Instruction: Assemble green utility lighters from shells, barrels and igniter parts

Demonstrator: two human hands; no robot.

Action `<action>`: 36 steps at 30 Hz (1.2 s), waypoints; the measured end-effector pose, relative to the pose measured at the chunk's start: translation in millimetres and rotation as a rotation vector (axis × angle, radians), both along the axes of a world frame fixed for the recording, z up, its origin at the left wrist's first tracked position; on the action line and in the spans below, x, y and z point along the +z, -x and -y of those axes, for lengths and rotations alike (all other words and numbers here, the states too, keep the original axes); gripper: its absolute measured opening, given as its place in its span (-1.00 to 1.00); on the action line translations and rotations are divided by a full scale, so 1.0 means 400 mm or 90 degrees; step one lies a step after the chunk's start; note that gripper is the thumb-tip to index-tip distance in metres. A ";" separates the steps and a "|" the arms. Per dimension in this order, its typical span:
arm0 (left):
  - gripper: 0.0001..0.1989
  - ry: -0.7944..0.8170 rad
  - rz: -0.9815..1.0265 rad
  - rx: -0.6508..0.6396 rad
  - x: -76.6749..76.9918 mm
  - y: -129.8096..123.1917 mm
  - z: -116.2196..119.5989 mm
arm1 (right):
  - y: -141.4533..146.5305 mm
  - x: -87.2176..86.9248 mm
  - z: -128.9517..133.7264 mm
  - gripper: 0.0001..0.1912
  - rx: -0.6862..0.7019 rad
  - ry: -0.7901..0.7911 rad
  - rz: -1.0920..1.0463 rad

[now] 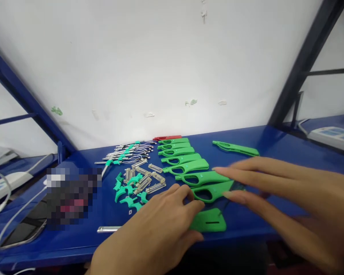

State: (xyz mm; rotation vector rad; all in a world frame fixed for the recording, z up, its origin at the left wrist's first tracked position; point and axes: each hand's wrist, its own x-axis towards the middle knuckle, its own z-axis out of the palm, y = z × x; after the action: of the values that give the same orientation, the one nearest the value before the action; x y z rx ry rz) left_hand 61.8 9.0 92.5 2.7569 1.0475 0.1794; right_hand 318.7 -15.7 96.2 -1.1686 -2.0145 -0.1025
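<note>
In the head view, my left hand (157, 229) is curled over a green half-casing (215, 220) with a dark slot, near the table's front edge. Its thumb and fingertips meet the left part of that piece, which they hide. On the right, my right hand (298, 202) has its fingers apart beside a green casing (208, 192) with an oval opening; something dark and blurred shows between the fingertips. Several green casings (186, 159) lie in a column behind, with a red one (169, 138) farthest back.
Clear plastic pieces (143, 183), teal triggers (129, 189) and metal rods with wires (126, 152) lie left of the casings. A metal tube (109, 229) is near the front of the blue table (83, 242). At left are a phone (28, 225) and white cable; one green casing (236, 148) lies at back right.
</note>
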 end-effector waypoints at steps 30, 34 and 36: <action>-0.80 0.080 0.026 0.008 -0.044 0.006 -0.024 | 0.004 0.014 -0.007 -0.74 0.028 -0.054 0.137; -0.79 0.083 0.031 0.011 -0.043 0.007 -0.024 | -0.018 0.019 -0.003 -0.63 0.133 0.044 0.106; -0.75 0.081 0.030 0.012 -0.045 0.007 -0.023 | -0.015 0.022 -0.008 -0.70 0.156 0.062 0.064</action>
State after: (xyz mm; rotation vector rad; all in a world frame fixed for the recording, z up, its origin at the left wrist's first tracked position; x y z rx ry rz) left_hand 58.8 18.2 74.6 2.6179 1.0364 0.1738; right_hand 324.8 -12.5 105.1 -0.9826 -2.2568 0.0610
